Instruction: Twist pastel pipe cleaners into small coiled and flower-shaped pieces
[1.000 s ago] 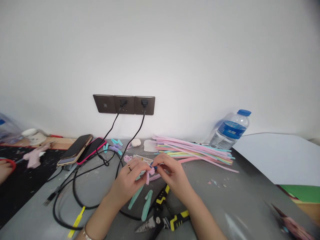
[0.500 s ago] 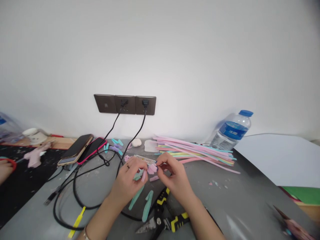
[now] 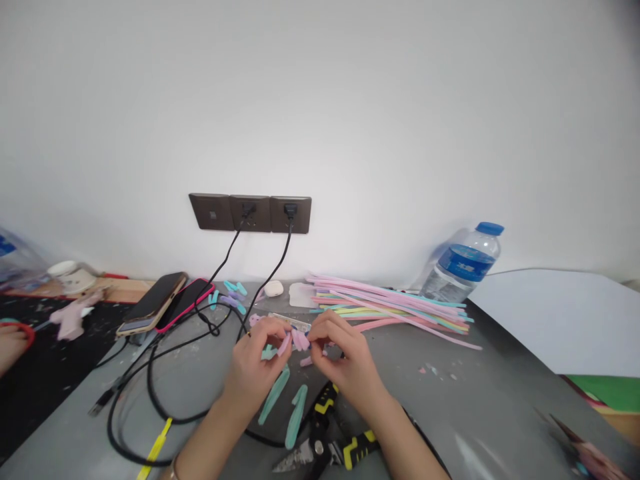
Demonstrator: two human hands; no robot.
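Both my hands meet over the grey table [image 3: 490, 400] and pinch a small pink pipe-cleaner piece [image 3: 297, 340] between them. My left hand [image 3: 257, 363] grips its left side with closed fingers; a ring shows on one finger. My right hand [image 3: 345, 360] pinches the right side with thumb and forefinger. Under the hands lie two teal bent pieces [image 3: 285, 400] and a short pink offcut [image 3: 306, 361]. Yellow-and-black pliers [image 3: 330, 440] lie just in front of my right wrist.
A bundle of pastel pipe cleaners [image 3: 395, 303] and a water bottle [image 3: 460, 263] sit at the back right. Two phones [image 3: 167, 301] charge from wall sockets [image 3: 250, 213], with black cables [image 3: 150, 387] looping across the left. Another person's hand [image 3: 10, 343] is at the far left edge.
My hands have stayed together on the pink piece, turning it slightly; the fingers have shifted their pinch. Nothing else on the table has moved.
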